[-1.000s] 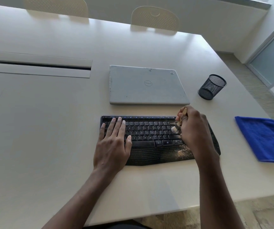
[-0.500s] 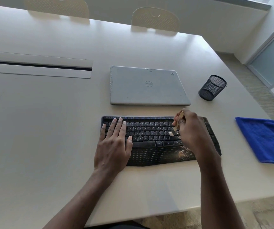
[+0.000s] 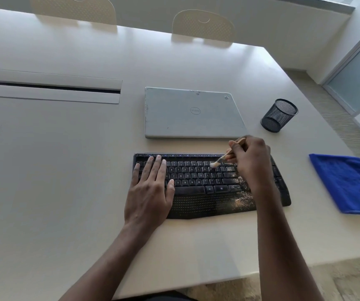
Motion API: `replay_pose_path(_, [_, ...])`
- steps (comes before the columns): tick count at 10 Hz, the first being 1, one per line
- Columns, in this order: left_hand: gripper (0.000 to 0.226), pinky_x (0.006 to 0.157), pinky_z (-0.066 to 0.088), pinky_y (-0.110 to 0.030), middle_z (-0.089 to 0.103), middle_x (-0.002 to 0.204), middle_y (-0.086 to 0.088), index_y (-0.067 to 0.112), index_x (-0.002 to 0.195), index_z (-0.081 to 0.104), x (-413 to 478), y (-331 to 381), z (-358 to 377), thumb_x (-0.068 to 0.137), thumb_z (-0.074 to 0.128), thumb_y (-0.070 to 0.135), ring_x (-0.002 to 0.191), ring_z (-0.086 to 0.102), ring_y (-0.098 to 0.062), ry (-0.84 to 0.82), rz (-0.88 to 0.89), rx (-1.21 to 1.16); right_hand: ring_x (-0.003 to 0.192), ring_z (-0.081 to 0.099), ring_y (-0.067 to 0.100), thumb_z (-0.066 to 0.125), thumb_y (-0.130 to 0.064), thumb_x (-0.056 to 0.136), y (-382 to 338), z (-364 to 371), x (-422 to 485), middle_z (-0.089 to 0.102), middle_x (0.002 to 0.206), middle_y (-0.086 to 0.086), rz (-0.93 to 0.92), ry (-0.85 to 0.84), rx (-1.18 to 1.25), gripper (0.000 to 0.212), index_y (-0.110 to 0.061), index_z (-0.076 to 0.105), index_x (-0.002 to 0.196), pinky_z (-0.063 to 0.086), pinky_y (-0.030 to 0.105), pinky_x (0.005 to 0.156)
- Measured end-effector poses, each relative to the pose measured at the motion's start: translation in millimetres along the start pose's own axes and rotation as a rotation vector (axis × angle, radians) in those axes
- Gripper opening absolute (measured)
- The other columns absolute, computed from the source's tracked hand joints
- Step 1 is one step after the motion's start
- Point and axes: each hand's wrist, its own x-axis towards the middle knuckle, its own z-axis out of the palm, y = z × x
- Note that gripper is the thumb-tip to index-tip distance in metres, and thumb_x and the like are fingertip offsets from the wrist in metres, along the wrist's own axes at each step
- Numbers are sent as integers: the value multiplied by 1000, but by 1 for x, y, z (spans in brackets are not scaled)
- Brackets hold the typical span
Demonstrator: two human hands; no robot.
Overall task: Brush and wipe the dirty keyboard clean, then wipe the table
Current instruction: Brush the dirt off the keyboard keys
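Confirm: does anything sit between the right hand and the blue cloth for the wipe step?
Nothing visible. Only bare table lies between the keyboard and the blue cloth. The right hand grips the brush, though, so it is not free.

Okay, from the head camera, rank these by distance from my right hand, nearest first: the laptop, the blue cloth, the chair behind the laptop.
1. The laptop, just beyond the right hand that holds the brush.
2. The blue cloth, out to the right.
3. The chair, at the far side.
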Motion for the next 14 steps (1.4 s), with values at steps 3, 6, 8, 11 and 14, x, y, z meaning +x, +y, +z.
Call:
replay_pose_path(3, [65, 129, 21, -50, 38, 166, -9, 11, 158, 44, 1, 0, 0, 104, 34, 45, 157, 30, -22, -4, 4, 4, 73, 78, 14, 66, -20, 99, -11, 11, 7, 78, 83, 7, 6, -91, 260, 16, -5, 71, 100, 65, 36, 77])
replay_pose_path(6, [65, 129, 21, -51, 38, 166, -9, 11, 158, 43, 1, 0, 0, 104, 34, 45, 158, 29, -22, 1, 2, -1, 64, 72, 11, 62, -19, 103, 9, -2, 14, 74, 84, 10, 32, 101, -42, 15, -6, 70, 99, 64, 28, 66])
replay_pose_path(8, [65, 129, 22, -51, 39, 166, -9, 10, 158, 45, 0, 0, 0, 104, 34, 45, 157, 30, -22, 6, 4, -2, 70, 77, 13, 64, -21, 102, -4, 7, 4, 77, 82, 6, -25, -33, 154, 17, -5, 71, 100, 64, 31, 72])
replay_pose_path(11, [65, 129, 23, -50, 38, 166, -8, 11, 158, 45, 0, 0, 1, 103, 35, 45, 157, 30, -22, 0, 4, 5, 64, 73, 13, 62, -19, 103, 4, -2, 0, 74, 81, 7, -8, 150, -75, 15, -8, 70, 98, 64, 37, 67])
replay_pose_path(14, [65, 129, 21, -50, 38, 167, -8, 11, 158, 44, 0, -1, 1, 103, 33, 45, 158, 29, -21, -6, 4, 2, 69, 76, 9, 62, -19, 102, -5, 6, -12, 77, 84, 4, 20, -115, 104, 15, -7, 69, 100, 64, 29, 73])
